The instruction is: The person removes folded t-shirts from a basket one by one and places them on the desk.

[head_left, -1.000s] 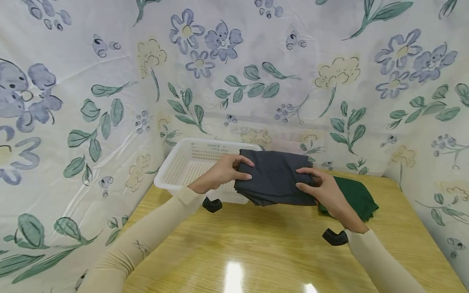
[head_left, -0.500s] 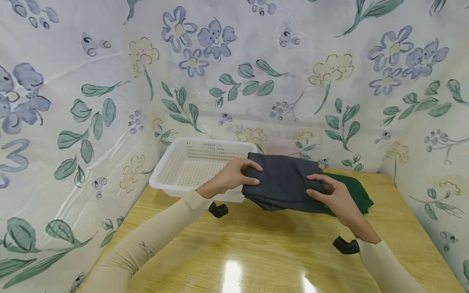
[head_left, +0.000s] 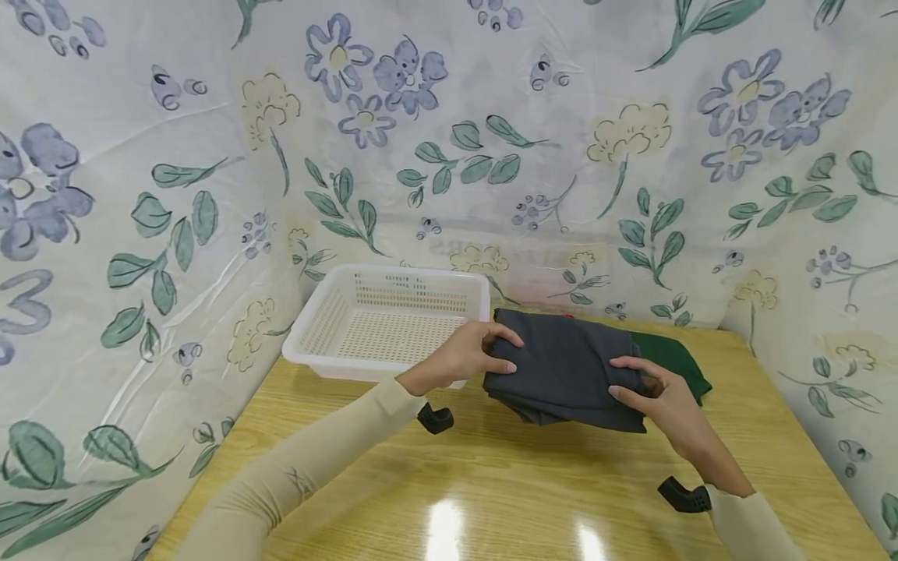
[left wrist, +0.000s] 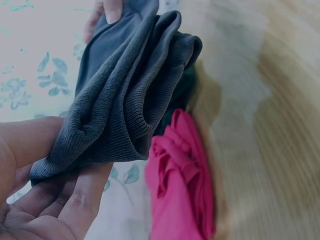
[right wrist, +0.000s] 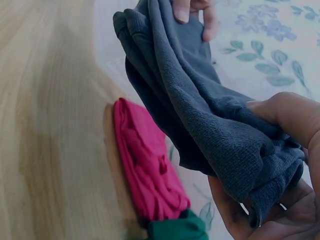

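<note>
A folded dark grey garment (head_left: 561, 366) with ribbed edges is held up above the table between both hands, tilted lower on its right side. My left hand (head_left: 463, 357) pinches its left end, thumb on one face and fingers on the other, as the left wrist view shows of the garment's layered folds (left wrist: 115, 95). At the opposite end my right hand (head_left: 666, 405) grips it the same way, with the thumb (right wrist: 285, 112) over the cloth. Behind it lies a folded pink garment (right wrist: 145, 160), almost wholly hidden in the head view. A green folded garment (head_left: 669, 360) lies right of that.
A white plastic basket (head_left: 309, 360) with slotted walls stands at the back left, beside my left hand. The wooden table (head_left: 393, 483) runs up to a floral cloth backdrop (head_left: 449, 140) at the back and sides. Black wrist cameras (head_left: 435, 419) sit below both hands.
Both hands have carried the grey garment to the right and nearer, away from the basket's right end. It has tilted further down on the right. The head view has shifted slightly.
</note>
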Available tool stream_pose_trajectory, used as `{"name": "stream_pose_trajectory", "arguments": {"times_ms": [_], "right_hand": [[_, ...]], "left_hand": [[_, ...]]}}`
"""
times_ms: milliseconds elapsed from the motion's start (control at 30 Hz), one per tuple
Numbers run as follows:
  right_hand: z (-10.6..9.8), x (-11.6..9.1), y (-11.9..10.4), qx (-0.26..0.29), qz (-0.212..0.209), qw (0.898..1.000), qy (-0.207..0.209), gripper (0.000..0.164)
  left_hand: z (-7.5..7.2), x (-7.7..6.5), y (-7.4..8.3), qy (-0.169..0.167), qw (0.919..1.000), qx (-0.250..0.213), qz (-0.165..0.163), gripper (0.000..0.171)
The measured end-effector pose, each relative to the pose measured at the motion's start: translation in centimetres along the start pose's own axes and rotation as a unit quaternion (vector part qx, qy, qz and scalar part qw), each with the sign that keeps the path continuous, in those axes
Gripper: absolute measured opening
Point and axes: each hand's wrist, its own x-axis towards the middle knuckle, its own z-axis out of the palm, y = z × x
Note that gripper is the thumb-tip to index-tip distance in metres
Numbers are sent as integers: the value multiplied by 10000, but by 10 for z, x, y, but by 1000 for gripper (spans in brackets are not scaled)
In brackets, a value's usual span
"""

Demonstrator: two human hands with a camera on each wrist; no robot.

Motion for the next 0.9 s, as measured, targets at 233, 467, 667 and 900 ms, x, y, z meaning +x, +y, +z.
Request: {"name": "stream_pose_trajectory", "arguments": {"times_ms": [233, 467, 667, 900], "right_hand": [[-5, -12, 14, 17, 147, 9999, -28, 55], [-10, -20, 28, -130, 134, 9998, -68, 55], [-14, -24, 39, -237, 294, 9993, -56, 56], [-16, -26, 46, -406, 458, 9981, -41, 58]], "left_hand": [[17, 2, -6, -47, 9996, 265, -16, 31], [31, 4, -13, -174, 9990, 400, 89, 31], [40, 5, -20, -206, 9986, 490, 42, 31], [51, 7, -28, -282, 9990, 331, -33, 32]]}}
